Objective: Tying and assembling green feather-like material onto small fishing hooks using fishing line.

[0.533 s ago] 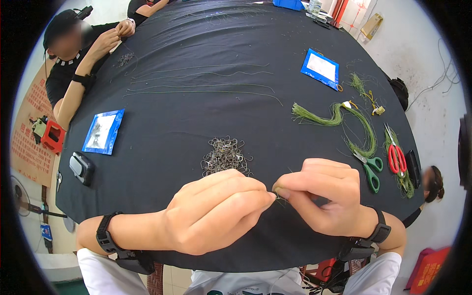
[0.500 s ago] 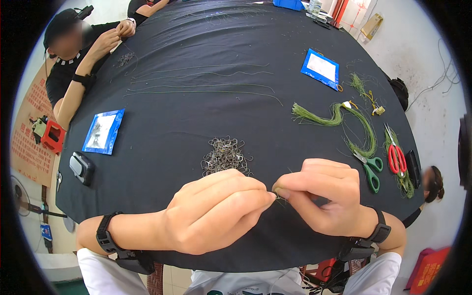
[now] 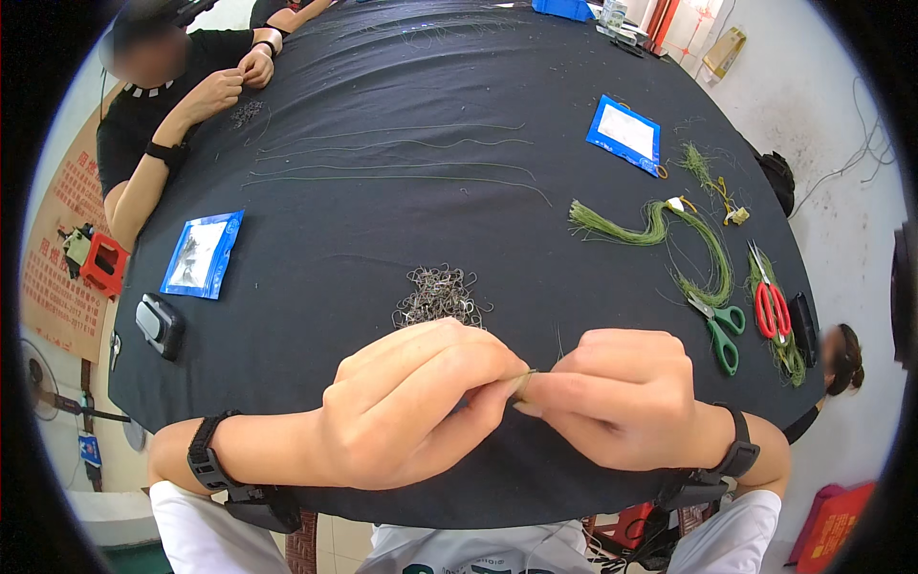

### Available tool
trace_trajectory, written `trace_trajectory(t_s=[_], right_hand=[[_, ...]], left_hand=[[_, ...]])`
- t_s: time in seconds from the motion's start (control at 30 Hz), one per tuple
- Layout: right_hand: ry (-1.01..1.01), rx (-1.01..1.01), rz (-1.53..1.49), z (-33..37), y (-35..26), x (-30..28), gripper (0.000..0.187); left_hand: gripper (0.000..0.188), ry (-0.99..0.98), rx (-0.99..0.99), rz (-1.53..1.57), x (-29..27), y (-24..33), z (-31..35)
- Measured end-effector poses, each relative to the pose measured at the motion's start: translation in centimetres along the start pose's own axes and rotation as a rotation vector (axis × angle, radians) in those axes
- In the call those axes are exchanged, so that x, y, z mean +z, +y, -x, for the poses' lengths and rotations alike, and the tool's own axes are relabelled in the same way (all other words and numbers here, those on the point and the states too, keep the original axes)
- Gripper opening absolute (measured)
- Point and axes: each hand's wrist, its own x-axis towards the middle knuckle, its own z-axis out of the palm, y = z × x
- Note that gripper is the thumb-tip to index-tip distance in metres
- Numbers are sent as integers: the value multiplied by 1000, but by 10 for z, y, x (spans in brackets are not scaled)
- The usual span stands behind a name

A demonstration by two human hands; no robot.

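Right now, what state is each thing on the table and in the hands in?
left hand: fingertips pinched on a small hook
right hand: pinched on the same hook
pile of metal hooks: loose heap, untouched
green-handled scissors: lying shut
red-handled scissors: lying shut
green line bundle: curved, lying loose
blue packet at left: flat on the cloth
blue packet at right: flat

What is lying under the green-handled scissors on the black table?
The green-handled scissors lie on the end of a green thread bundle over the black tablecloth. Whether more strands run beneath the handles is hidden.
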Motion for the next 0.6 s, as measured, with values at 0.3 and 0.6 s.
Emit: trace_trajectory(t_s=[0.3,0.6], right_hand=[[153,-169,235,-2,-2,-13,26],[27,63,38,-2,4,-8,24]], left_hand=[[22,-33,123,-64,4,-2,1],[20,5,141,-26,6,0,2]])
